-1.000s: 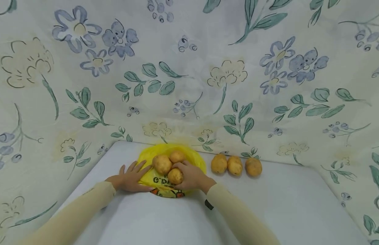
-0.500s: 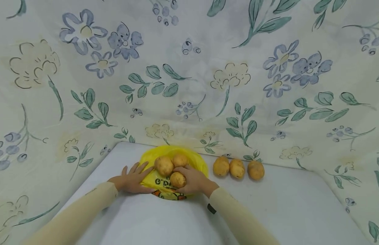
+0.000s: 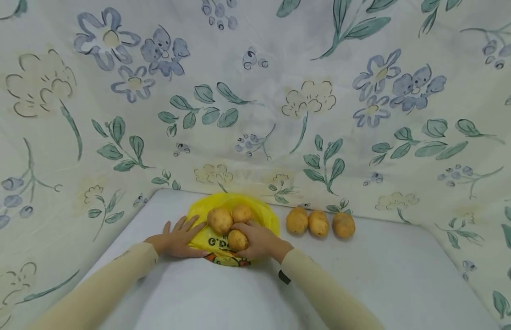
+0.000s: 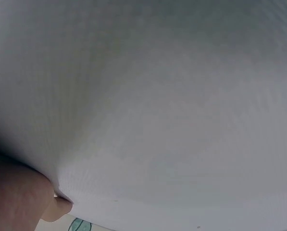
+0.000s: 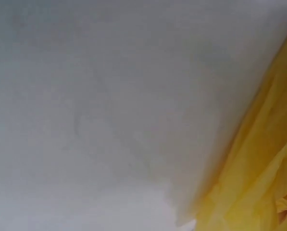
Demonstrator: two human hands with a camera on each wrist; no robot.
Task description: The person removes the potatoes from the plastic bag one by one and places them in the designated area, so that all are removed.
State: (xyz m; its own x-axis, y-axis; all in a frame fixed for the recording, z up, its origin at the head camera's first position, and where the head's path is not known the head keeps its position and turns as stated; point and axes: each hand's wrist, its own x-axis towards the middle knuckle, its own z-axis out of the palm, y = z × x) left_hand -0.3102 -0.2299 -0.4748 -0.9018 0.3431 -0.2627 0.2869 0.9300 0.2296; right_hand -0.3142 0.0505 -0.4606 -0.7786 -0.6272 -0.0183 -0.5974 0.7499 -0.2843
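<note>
At six o'clock on the yellow bag [image 3: 216, 245], the right hand [image 3: 260, 241] grips a potato [image 3: 237, 240], seemingly mid-transfer, while the left hand [image 3: 180, 240], spread at nine, should keep the bag steady next.

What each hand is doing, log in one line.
left hand: spread at left edge of yellow bag; right hand: grips front potato; two potatoes: just behind it; three potatoes: right of bag, on white table
</note>
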